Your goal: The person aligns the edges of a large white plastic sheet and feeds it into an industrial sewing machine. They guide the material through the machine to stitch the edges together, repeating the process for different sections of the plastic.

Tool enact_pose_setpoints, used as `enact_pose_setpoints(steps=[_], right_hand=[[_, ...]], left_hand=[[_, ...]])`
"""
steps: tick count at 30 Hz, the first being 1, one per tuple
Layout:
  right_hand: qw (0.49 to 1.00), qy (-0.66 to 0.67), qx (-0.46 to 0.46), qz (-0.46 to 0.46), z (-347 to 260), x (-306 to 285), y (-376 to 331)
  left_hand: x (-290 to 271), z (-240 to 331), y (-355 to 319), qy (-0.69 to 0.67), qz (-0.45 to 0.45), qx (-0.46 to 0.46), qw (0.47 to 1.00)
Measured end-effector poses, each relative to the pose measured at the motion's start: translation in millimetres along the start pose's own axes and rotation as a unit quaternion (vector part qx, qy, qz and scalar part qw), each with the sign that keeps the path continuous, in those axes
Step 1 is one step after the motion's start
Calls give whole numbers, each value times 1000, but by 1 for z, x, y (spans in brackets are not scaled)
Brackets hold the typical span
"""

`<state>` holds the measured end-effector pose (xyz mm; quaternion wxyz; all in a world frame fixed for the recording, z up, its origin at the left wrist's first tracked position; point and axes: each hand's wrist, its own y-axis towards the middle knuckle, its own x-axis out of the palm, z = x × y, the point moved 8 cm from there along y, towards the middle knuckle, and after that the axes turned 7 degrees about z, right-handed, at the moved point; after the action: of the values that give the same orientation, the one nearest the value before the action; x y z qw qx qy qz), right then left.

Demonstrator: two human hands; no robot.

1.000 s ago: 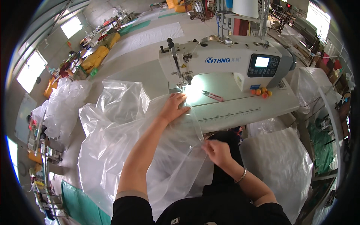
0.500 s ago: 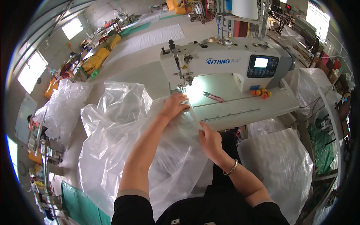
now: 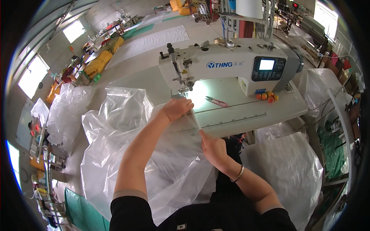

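Observation:
A large sheet of clear plastic film [image 3: 169, 161] spreads in folds over the left of the sewing table and down over my lap. Its edge runs from the needle area of a white sewing machine [image 3: 216, 61] toward me. Just in front of the presser foot, my left hand [image 3: 178, 108] has its fingers curled together on the film's edge. Nearer to me, my right hand [image 3: 214, 149] pinches the same edge between thumb and fingers, at the table's front. The machine's lamp lights the spot beside the needle; the needle tip itself is hard to make out.
Red-handled thread snips [image 3: 216, 101] lie right of the needle. Several small orange and red balls [image 3: 267, 96] sit by the machine's base. A ruler scale [image 3: 235, 121] runs along the table's front. More plastic film [image 3: 285, 169] hangs at the right, and a bundle [image 3: 69, 111] stands left.
My left hand's fingers have drawn in more tightly on the film's edge. My right hand has shifted slightly left and toward me, still pinching the edge. The view has shifted a little.

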<state>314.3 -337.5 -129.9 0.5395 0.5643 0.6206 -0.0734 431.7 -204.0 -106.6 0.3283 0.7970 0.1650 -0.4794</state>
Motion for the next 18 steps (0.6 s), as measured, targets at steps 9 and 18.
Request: enact_pose_setpoints(steps=[9, 18], right_hand=[[997, -17, 0, -74, -12, 10, -4], [989, 31, 40, -137, -27, 37, -1]], left_hand=[[-5, 0, -30, -177, 86, -272, 942], [-11, -7, -35, -204, 97, -244, 943]])
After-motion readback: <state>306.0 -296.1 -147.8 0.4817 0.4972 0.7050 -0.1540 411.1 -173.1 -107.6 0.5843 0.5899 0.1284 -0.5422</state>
